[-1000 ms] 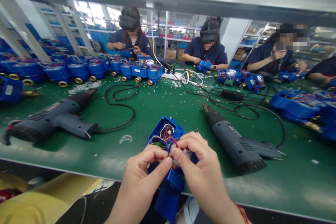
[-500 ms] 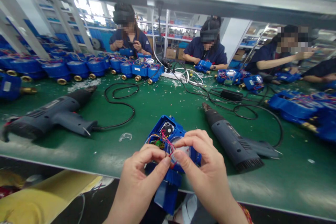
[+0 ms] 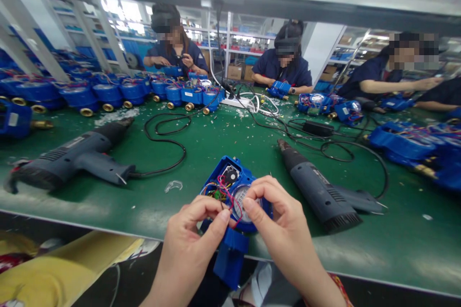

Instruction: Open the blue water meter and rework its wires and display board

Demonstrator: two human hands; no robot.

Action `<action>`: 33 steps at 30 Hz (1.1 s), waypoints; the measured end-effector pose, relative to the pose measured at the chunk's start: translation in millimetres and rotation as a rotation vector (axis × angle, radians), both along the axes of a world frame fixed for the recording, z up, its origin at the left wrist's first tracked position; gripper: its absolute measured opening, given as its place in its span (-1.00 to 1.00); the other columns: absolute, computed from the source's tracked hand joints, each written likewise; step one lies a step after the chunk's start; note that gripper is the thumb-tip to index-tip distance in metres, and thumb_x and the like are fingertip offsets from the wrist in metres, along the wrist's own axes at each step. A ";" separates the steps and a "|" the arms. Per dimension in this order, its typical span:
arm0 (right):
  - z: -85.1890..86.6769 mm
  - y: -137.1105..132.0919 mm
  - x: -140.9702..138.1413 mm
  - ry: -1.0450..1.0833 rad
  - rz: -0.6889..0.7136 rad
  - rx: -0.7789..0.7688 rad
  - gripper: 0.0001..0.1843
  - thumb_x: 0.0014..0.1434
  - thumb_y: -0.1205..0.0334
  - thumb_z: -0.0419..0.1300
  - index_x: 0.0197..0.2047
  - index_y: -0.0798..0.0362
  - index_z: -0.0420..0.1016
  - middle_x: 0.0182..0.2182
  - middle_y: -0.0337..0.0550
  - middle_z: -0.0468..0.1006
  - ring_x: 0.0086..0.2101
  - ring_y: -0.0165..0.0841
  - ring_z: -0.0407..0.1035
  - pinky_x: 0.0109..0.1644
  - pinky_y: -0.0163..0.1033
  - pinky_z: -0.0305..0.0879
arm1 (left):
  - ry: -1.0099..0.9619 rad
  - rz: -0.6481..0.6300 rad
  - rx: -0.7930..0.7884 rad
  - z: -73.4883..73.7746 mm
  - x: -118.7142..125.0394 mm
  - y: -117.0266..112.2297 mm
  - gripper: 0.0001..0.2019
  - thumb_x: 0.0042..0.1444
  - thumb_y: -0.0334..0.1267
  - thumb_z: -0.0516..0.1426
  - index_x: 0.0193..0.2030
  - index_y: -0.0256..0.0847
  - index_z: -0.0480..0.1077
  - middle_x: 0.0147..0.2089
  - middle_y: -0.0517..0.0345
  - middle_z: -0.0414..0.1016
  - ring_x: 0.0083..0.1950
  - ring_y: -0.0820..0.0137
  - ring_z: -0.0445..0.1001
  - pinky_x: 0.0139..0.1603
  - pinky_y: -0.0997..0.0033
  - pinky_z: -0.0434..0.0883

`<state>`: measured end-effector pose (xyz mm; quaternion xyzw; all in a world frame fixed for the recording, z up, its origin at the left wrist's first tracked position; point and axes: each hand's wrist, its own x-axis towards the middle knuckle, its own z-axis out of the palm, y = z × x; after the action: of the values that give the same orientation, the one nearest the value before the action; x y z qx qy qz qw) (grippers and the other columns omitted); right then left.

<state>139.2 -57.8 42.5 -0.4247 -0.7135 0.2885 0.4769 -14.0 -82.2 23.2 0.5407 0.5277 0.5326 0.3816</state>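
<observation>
Fingers [image 3: 218, 224] of the left hand [image 3: 190, 240] pinch thin wires [image 3: 225, 193].

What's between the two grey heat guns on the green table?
In the head view: an open blue meter, the left hand, the right hand, a black cable and a clear plastic piece.

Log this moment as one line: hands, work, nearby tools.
left hand: pinching wires | right hand: over round dial, grip unclear | blue housing: open, at edge of green table | heat guns: one each side
</observation>
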 end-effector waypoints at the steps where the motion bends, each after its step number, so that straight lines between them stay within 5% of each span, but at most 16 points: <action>1: 0.4 -0.3 -1.0 -0.027 -0.001 0.022 -0.82 0.28 0.30 0.14 -0.40 0.02 0.38 -0.38 -0.27 0.42 -0.29 -0.38 0.29 -0.17 -0.22 0.11 | 0.003 0.002 0.005 -0.1 0.3 0.1 -0.83 0.08 -0.22 0.21 -0.52 -0.12 0.51 -0.49 0.21 0.53 -0.39 0.35 0.46 -0.26 0.34 0.27; 7: 4.6 -0.4 -4.3 -0.109 -0.024 0.142 -0.83 0.24 0.34 0.17 -0.41 0.01 0.41 -0.41 -0.30 0.45 -0.29 -0.37 0.31 -0.14 -0.19 0.09 | 0.068 0.027 0.043 3.1 1.8 0.1 -0.89 0.02 -0.27 0.21 -0.50 -0.10 0.52 -0.48 0.23 0.51 -0.40 0.35 0.43 -0.27 0.32 0.25; 15: 9.5 -1.1 -2.6 -0.136 0.025 0.096 -0.89 0.18 0.37 0.25 -0.37 0.02 0.43 -0.41 -0.34 0.48 -0.31 -0.40 0.29 -0.15 -0.22 0.08 | 0.133 0.008 0.056 4.6 2.1 1.1 -0.83 0.07 -0.22 0.20 -0.53 -0.12 0.48 -0.45 0.21 0.51 -0.36 0.32 0.44 -0.23 0.29 0.27; 21: 10.9 3.8 -0.8 0.057 0.145 -0.053 -0.80 0.18 0.37 0.24 -0.49 0.05 0.43 -0.51 -0.35 0.46 -0.42 -0.45 0.32 -0.24 -0.25 0.13 | -0.088 -0.043 0.010 9.3 0.4 7.6 -0.90 0.11 -0.20 0.23 -0.37 -0.11 0.56 -0.35 0.21 0.59 -0.27 0.37 0.48 -0.21 0.42 0.35; 26: 8.1 4.7 -1.2 -0.014 0.056 0.105 -0.76 0.12 0.49 0.25 -0.51 0.06 0.39 -0.54 -0.38 0.44 -0.43 -0.46 0.27 -0.25 -0.26 0.09 | -0.261 -0.102 -0.049 12.7 3.7 13.5 -0.92 0.10 -0.21 0.27 -0.38 -0.12 0.54 -0.34 0.27 0.57 -0.28 0.45 0.46 -0.23 0.52 0.35; 33: 5.4 2.4 -0.9 -0.187 0.009 0.249 -0.79 0.23 0.45 0.17 -0.44 0.07 0.36 -0.48 -0.31 0.42 -0.38 -0.41 0.23 -0.22 -0.20 0.06 | -0.013 -0.143 0.004 18.1 -1.6 16.0 -0.80 0.17 -0.18 0.20 -0.44 -0.18 0.45 -0.40 0.24 0.43 -0.31 0.41 0.36 -0.24 0.45 0.30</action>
<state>138.3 -55.4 47.9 -0.3838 -0.7870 0.1592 0.4561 -15.7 -66.2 41.3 0.5742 0.4842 0.5085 0.4211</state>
